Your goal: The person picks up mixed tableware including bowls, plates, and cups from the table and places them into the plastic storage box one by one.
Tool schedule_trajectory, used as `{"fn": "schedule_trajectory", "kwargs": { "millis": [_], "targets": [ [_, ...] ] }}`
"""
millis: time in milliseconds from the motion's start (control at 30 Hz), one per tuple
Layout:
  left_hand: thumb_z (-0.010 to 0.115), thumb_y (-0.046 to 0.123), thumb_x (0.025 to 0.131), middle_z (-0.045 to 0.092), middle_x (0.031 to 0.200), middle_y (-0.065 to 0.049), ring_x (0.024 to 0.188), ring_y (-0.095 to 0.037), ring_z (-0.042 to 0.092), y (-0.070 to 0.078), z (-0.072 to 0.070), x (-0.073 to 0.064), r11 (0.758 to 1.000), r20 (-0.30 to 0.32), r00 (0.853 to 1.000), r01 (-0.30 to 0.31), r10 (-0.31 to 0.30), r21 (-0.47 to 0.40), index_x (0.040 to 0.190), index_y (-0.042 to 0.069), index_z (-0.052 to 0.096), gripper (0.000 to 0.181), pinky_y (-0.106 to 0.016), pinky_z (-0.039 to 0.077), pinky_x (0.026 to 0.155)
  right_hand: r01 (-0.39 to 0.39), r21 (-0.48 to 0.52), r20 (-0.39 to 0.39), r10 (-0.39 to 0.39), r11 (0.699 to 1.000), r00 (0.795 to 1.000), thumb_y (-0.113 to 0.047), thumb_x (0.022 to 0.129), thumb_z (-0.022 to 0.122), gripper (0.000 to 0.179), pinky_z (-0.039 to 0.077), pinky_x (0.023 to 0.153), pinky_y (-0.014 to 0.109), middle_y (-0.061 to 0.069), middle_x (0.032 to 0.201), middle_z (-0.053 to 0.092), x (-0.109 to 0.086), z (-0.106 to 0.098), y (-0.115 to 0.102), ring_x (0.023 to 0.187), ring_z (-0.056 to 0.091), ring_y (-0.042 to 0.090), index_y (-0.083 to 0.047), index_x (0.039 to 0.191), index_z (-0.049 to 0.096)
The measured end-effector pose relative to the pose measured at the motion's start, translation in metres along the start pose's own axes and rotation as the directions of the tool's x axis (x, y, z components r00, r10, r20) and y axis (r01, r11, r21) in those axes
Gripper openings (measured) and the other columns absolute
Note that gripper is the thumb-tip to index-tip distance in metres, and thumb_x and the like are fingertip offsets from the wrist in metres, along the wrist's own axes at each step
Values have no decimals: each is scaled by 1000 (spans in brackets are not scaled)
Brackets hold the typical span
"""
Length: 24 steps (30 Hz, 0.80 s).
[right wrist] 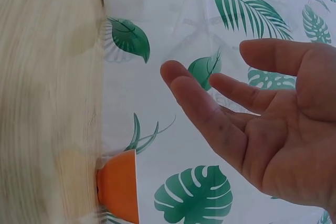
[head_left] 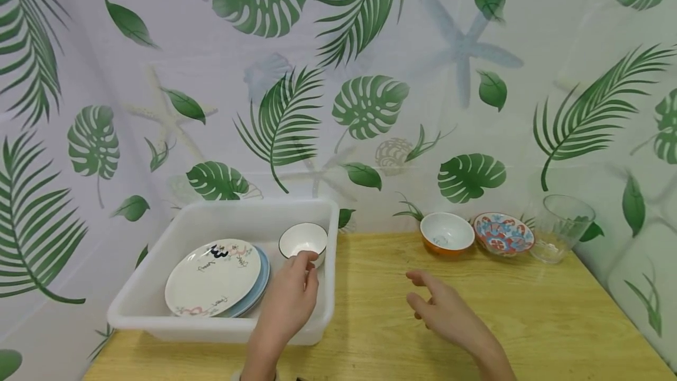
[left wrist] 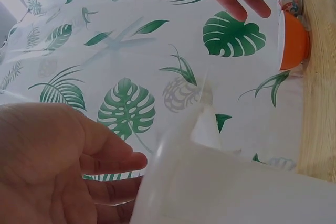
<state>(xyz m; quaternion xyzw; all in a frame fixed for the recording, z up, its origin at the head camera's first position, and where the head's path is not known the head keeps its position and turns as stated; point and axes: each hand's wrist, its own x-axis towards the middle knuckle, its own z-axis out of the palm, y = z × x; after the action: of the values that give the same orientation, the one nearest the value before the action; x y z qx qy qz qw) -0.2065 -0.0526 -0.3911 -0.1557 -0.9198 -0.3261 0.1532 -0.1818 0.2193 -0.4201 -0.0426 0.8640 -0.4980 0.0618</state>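
My left hand (head_left: 290,298) is over the right part of a white plastic tub (head_left: 222,323), with loosely bent fingers and nothing in them. Its fingertips overlap the lower rim of a small white bowl with a dark edge (head_left: 302,239) inside the tub. Left of that hand, a cream plate with flower prints (head_left: 214,278) lies on top of blue plates (head_left: 262,278). My right hand (head_left: 446,312) hovers over the wooden table, holding nothing, its fingers spread and slightly bent. Nearest to it stands an orange bowl with a white inside (head_left: 447,234).
Beside the orange bowl, at the table's back right, are a red and blue patterned bowl (head_left: 503,235) and a clear glass (head_left: 562,229). The yellow wooden table (head_left: 381,316) ends against a leaf-print curtain (head_left: 370,151) at the back.
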Motion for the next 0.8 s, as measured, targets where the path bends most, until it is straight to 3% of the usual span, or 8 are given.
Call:
{"fn": "schedule_trajectory", "kwargs": {
  "millis": [233,433,633,800],
  "targets": [
    [53,6,98,64,95,-4,82,-16,60,6,2,-3,1000,20,1000,-4,3,19,117,5,63,22,-34,51,70,-56,46,-52,58,997,997,-21,102,53,56,57,66,37,31,150,34,2,-16,12,87,66,22,1,149,33],
    [53,6,99,66,101,-7,84,-16,63,9,3,-6,1000,38,999,-22,21,10,118,5,62,22,-34,52,70,-119,114,-119,133,986,984,-21,104,48,65,59,71,37,33,155,18,8,-38,32,96,68,28,3,155,15],
    [51,8,100,67,111,-9,91,-19,65,13,2,-7,1000,82,996,-21,21,-2,121,5,61,23,-35,54,72,-141,207,-167,177,968,970,-19,104,45,73,60,72,33,37,156,7,14,-55,51,93,69,22,3,156,-2],
    [51,10,101,67,111,-8,89,-18,65,17,3,-7,999,72,996,-53,52,8,119,7,61,21,-35,54,71,-119,298,-197,184,947,963,-20,105,43,77,60,73,33,38,156,1,18,-67,61,88,70,14,1,156,-11]
  ]
}}
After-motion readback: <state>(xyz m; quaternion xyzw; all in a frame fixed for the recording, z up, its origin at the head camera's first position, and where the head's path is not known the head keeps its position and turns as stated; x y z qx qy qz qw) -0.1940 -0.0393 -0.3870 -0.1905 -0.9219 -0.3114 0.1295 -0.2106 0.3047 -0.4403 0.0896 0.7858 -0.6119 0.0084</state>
